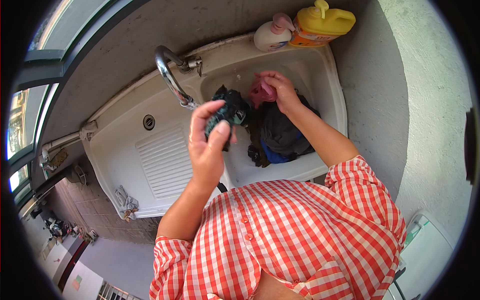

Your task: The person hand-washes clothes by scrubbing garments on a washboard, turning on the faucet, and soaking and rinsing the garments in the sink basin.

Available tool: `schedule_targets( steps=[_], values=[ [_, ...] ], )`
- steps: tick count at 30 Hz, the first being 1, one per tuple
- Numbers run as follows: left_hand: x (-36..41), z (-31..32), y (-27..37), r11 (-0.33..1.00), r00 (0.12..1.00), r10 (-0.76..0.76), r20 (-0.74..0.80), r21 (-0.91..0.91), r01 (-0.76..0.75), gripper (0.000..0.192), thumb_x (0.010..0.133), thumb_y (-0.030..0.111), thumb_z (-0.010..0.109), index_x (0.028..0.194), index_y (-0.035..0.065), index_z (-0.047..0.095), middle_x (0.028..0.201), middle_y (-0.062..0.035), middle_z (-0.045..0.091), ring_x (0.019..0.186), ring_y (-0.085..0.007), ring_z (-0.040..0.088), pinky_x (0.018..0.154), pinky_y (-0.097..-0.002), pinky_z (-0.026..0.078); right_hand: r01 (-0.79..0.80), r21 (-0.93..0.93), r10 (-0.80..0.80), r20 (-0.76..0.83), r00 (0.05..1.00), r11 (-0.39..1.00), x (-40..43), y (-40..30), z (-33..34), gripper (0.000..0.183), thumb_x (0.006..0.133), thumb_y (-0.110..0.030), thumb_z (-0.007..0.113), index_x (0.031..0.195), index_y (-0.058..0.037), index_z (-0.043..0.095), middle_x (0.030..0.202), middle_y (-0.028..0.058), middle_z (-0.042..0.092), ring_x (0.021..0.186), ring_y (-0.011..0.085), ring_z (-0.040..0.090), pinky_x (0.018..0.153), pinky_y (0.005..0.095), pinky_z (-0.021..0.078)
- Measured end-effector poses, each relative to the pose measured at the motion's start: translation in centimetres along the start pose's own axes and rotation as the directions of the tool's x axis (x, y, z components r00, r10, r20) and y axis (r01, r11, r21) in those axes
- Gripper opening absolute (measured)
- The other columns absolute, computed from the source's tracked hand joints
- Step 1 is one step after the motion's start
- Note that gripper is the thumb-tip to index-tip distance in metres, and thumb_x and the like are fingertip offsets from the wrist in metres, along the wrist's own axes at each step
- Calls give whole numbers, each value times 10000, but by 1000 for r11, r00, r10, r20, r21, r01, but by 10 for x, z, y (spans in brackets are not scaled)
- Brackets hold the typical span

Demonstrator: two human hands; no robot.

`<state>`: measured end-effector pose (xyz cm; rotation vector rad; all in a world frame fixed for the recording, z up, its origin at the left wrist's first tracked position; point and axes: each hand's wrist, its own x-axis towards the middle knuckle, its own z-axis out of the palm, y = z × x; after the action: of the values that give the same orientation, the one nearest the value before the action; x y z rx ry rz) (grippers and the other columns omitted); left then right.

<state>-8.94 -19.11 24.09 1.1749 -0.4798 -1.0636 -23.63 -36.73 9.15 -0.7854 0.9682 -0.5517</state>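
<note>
My left hand [208,146] grips a wet, bunched dark cloth [234,107] with a teal pattern, held over the divider side of the sink basin. My right hand [281,90] pinches a pink, thin-looking piece [260,92] over the basin; a smoother, lighter pink part shows under the thumb, and I cannot tell whether it is a separate thing. Below my right forearm, a dark grey garment [281,131] with a blue part lies heaped in the basin [243,176]. A dark brown cloth [257,150] lies against its left side.
A chrome faucet [168,75] arches in close to my left hand. Left of the basin is a ribbed washboard [163,161] with a drain [149,122] above it. A white pump bottle [272,39] and a yellow jug [324,22] stand on the back rim. A grey rag [125,200] hangs at the front-left edge.
</note>
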Motion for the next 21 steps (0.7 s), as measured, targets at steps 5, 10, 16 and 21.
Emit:
schedule_targets(
  steps=[5,10,16,21],
  values=[
    [-17,11,-61,782,906,94,412,533,-324,359,826,127,593,1159,21,512,1188,-152,532,1061,-296,532,929,-339,404,47,-59,-37,152,988,997,-3,3,-7,235,859,-150,555,1048,-12,567,897,37,599,824,102,570,741,231,461],
    [-20,-40,-139,610,844,-318,431,775,-165,390,831,185,597,1183,34,528,1205,-168,541,1092,-308,516,937,-330,402,127,-809,175,272,946,574,49,53,-61,369,836,-170,571,1171,-23,524,1117,117,595,1036,220,556,891,339,433],
    [-19,-85,-158,758,800,-559,219,527,385,379,887,216,562,1208,21,505,1118,-119,592,1053,-228,552,923,-311,412,192,-727,-276,471,838,-659,8,179,-17,616,684,-339,683,1228,-100,521,1132,189,580,1109,286,535,939,388,405],
    [6,-93,-159,708,705,-705,80,36,705,429,921,283,491,1265,31,446,1156,-113,566,1094,-228,518,943,-367,394,150,-913,73,191,979,379,49,184,-75,505,709,-358,635,1093,-33,597,1002,177,615,1003,314,574,850,383,446]
  ],
)
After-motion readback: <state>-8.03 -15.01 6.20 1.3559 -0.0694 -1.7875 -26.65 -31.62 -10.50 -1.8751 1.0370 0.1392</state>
